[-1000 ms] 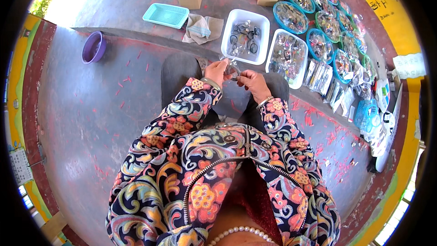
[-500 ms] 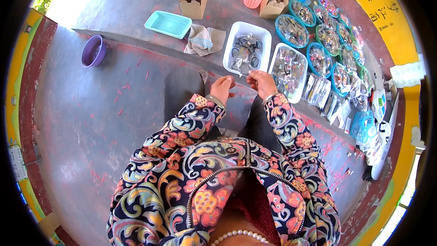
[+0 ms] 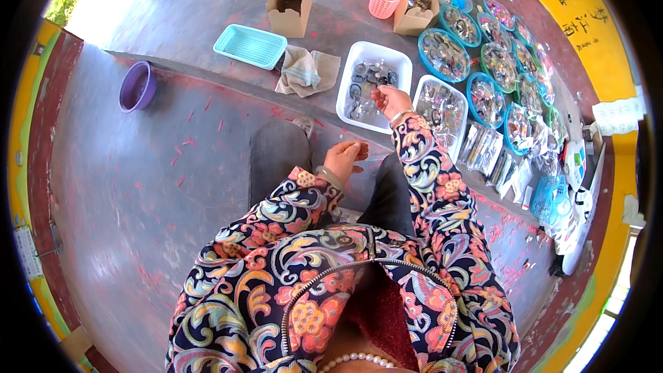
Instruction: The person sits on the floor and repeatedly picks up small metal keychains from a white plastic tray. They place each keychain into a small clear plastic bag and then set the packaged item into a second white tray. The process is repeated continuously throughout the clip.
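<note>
Right hand over the near-right edge of the white tub, 4 o'clock from its centre; fingers bent, partly closed, tips pointing in at dark rings and small packets. Too small to tell if it grips one. Left hand off the tub, 7 o'clock, above the gap between the knees; fingers loosely curled, palm hidden, so can't tell if anything's held.

Rings and packets lie loose on the tub bottom. Tub sits on the ledge. Around it: second white tray, packed full, just beside at 3–4 o'clock; blue round tray at 2; cardboard box 10–11; teal basket 10; crumpled cloth 9–10; purple basin well apart, 9.
</note>
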{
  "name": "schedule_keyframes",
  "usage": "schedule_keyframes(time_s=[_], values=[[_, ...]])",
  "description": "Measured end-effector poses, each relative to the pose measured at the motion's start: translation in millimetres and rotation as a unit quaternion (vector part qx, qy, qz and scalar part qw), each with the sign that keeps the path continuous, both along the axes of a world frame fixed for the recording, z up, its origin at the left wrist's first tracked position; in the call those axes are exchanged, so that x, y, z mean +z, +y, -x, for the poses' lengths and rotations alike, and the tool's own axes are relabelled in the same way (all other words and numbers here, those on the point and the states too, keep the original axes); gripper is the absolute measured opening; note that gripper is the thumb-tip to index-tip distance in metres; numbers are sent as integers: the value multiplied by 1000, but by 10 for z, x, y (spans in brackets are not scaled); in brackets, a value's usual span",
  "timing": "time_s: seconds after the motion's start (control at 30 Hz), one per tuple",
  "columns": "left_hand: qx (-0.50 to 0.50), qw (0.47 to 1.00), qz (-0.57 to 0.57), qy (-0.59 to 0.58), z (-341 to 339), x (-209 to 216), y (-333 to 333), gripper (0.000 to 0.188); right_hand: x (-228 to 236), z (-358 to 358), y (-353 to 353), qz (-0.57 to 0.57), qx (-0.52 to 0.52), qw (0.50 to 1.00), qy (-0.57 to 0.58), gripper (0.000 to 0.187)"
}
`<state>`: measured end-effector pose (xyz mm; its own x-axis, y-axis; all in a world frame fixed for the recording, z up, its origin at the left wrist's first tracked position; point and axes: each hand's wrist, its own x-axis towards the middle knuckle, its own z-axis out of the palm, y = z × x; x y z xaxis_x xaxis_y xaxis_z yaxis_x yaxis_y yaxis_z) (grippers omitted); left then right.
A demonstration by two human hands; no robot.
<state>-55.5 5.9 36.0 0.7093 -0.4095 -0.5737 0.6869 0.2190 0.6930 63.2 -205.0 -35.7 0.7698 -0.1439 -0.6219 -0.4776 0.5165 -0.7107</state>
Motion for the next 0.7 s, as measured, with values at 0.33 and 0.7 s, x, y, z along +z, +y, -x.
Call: schedule_keyframes(time_s=[0.33, 0.7], values=[[-26, 1000, -7, -7, -52, -214, 29, 22, 666, 1328, -568, 118, -13, 988, -103, 24], [-41, 998, -37, -28, -105, -437, 60, 25, -252, 2665, -1415, 162, -231, 959, 40, 19]])
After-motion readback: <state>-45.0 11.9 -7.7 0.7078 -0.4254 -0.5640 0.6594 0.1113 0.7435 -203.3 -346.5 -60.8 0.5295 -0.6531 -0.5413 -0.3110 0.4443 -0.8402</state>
